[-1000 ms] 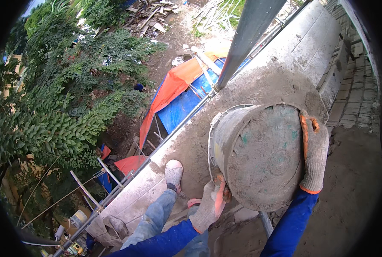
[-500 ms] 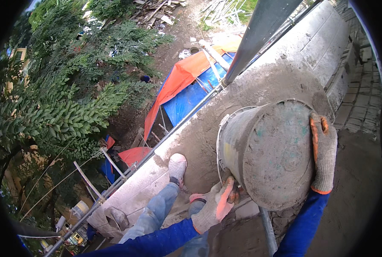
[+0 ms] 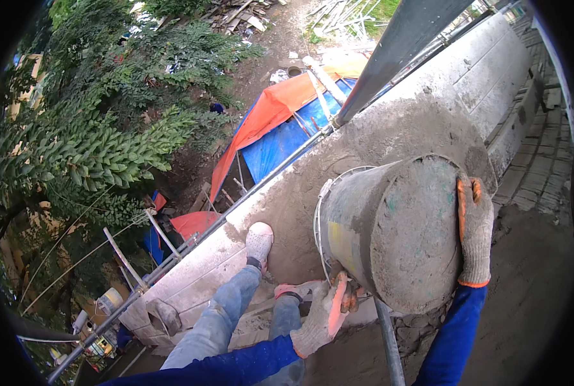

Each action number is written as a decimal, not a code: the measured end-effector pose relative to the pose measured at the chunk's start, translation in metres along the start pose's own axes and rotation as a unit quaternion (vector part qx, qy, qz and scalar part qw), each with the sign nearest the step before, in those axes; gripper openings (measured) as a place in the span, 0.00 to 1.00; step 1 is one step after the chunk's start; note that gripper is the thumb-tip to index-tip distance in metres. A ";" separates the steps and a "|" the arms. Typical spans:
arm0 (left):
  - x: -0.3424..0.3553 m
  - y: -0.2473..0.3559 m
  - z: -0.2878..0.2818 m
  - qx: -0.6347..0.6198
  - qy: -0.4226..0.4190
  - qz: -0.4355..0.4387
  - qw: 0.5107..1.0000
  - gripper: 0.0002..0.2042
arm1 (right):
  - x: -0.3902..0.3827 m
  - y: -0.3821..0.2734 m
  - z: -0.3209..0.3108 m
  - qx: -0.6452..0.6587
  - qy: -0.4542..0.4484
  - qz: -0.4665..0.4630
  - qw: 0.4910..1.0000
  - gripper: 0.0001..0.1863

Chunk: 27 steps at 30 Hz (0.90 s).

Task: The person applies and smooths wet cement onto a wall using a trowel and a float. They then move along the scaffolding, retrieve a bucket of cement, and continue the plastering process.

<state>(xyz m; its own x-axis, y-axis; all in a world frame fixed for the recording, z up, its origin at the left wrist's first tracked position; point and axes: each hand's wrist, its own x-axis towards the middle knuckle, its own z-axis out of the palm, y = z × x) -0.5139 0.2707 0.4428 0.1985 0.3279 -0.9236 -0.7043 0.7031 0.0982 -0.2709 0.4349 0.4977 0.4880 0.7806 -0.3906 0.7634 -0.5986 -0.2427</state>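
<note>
A mortar-smeared bucket (image 3: 415,235) is tipped on its side, its grey-caked bottom turned toward me and its mouth facing left, away from me. My left hand (image 3: 325,314), in a knitted glove with an orange palm, grips the lower side near the rim, where the thin wire handle (image 3: 317,225) hangs. My right hand (image 3: 476,222), gloved alike, clasps the right edge of the bucket's bottom. Wet grey mortar (image 3: 293,215) lies spread on the pale platform beyond the mouth. What is inside the bucket is hidden.
My shoes (image 3: 259,243) stand on the pale planks (image 3: 203,283). A thick dark pole (image 3: 390,58) rises at the platform's outer edge beside a metal rail (image 3: 190,248). Below lie orange and blue tarps (image 3: 267,122) and trees (image 3: 107,135). A metal pipe (image 3: 390,344) runs beneath the bucket.
The bucket and both hands have shifted slightly left in view. Both hands keep their hold, and the bucket stays tipped.
</note>
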 end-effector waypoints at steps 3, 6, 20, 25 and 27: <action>0.025 -0.010 -0.012 -0.038 -0.064 0.003 0.997 0.11 | 0.024 0.036 -0.007 0.058 0.116 -0.110 0.986 0.28; 0.095 0.002 0.027 -0.038 -0.056 -0.027 0.997 0.16 | 0.074 0.044 0.015 -0.040 0.149 -0.136 0.979 0.32; 0.052 -0.008 -0.022 0.180 -0.188 0.136 0.956 0.16 | 0.019 0.064 -0.018 0.004 0.180 -0.189 0.965 0.23; 0.155 0.000 0.007 -0.054 -0.070 0.019 0.996 0.17 | 0.072 0.027 0.063 -0.128 0.195 -0.111 0.966 0.32; 0.181 -0.008 -0.005 -0.078 -0.033 0.011 0.996 0.17 | 0.085 0.017 0.115 -0.145 0.107 0.039 0.983 0.36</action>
<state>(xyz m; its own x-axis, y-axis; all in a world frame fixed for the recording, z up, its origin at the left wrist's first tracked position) -0.4759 0.3216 0.2735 0.2226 0.3875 -0.8946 -0.8053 0.5902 0.0553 -0.2650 0.4702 0.3578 0.6046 0.7723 -0.1948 0.7930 -0.6067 0.0559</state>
